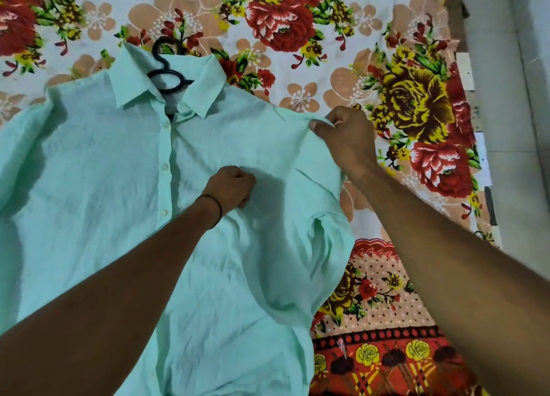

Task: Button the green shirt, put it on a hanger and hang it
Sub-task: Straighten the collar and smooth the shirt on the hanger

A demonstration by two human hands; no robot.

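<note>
1. The green shirt point(89, 187) lies flat, front side up, on a flowered bedsheet point(297, 23). It covers the left and the middle part of the view, and its left sleeve runs out of the picture at the left edge.
2. Down the front there is a row of small white buttons point(165, 166), and the front of the shirt is closed along this row.
3. A black hanger point(168, 78) is inside the neck of the shirt. Its hook comes out above the collar point(131, 80) and lies on the bedsheet; the rest of the hanger is hidden under the cloth.
4. The left hand point(230, 187) rests on the chest of the shirt, just to the right of the buttons. Its fingers are curled tightly into the cloth and grip it, and folds run toward the fist. A thin black band point(214, 209) is around this wrist.
5. The right hand point(346, 133) is at the right shoulder of the shirt. Thumb and fingers are closed together and pinch the edge of the cloth there, lifting it a little from the bedsheet.
6. At the far right, beside the bedsheet, a pale floor point(512, 113) shows.
</note>
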